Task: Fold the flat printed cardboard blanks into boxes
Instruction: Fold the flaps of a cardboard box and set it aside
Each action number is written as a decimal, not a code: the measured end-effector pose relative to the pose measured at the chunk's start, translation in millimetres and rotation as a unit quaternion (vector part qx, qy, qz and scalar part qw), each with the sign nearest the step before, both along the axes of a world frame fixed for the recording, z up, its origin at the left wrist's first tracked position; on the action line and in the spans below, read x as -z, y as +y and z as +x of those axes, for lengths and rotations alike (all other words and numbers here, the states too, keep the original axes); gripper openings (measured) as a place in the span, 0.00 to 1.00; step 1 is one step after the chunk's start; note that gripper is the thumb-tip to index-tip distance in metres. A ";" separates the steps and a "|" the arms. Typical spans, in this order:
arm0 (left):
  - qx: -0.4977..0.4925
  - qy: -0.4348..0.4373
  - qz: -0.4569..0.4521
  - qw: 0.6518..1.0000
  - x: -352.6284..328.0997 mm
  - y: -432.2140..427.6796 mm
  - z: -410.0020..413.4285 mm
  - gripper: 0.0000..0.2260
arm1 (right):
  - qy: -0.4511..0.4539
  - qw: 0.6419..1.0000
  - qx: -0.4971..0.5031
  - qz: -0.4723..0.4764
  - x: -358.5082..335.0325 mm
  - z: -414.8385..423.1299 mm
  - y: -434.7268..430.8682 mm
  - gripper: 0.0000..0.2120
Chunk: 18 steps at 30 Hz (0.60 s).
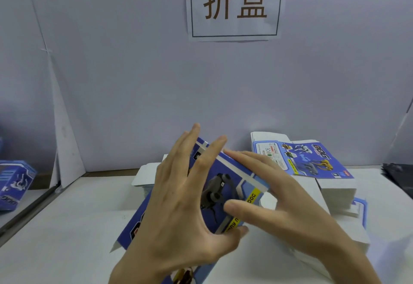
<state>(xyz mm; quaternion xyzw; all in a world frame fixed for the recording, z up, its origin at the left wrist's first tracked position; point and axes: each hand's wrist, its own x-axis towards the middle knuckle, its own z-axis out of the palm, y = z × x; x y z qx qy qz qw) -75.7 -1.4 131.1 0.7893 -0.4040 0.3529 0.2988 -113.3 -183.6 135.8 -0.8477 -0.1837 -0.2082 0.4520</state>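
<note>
A blue printed cardboard box (pixel 225 185), partly formed, sits tilted between my hands above the white table. My left hand (pixel 178 214) lies over its near face with fingers straight and spread, thumb under the lower edge. My right hand (pixel 277 196) presses the box's right side with straight fingers, thumb across the yellow stripe. A stack of flat blanks (pixel 312 160) lies at the back right, printed side up.
A second pile of white blanks (pixel 145 178) lies behind the box. A folded blue box (pixel 13 185) stands at the far left. Dark sheets (pixel 400 174) lie at the right edge. A paper sign (pixel 234 4) hangs on the back wall.
</note>
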 end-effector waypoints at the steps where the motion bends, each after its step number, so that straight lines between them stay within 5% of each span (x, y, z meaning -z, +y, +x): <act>1: -0.006 0.002 -0.002 1.000 0.2 -1.8 -0.4 0.47 | -0.013 1.000 -0.009 0.008 0.8 1.7 0.7 0.29; 6: 0.051 0.109 -0.070 0.990 2.4 -1.0 4.9 0.45 | -0.086 0.984 0.007 0.159 3.7 10.2 0.4 0.20; 9: 0.123 0.251 -0.207 0.938 5.1 5.2 14.4 0.37 | -0.091 0.960 0.012 0.266 6.0 13.6 -4.6 0.19; 12: 0.203 0.356 -0.247 0.878 9.4 9.4 25.8 0.30 | -0.035 0.950 -0.028 0.308 9.7 17.6 -9.5 0.15; 15: 0.281 0.412 -0.264 0.826 8.3 20.4 33.1 0.32 | -0.005 0.941 -0.066 0.332 12.7 20.6 -9.7 0.22; 18: 0.312 0.402 -0.282 0.813 8.2 23.8 35.6 0.30 | -0.005 0.931 -0.095 0.352 13.1 21.9 -1.7 0.20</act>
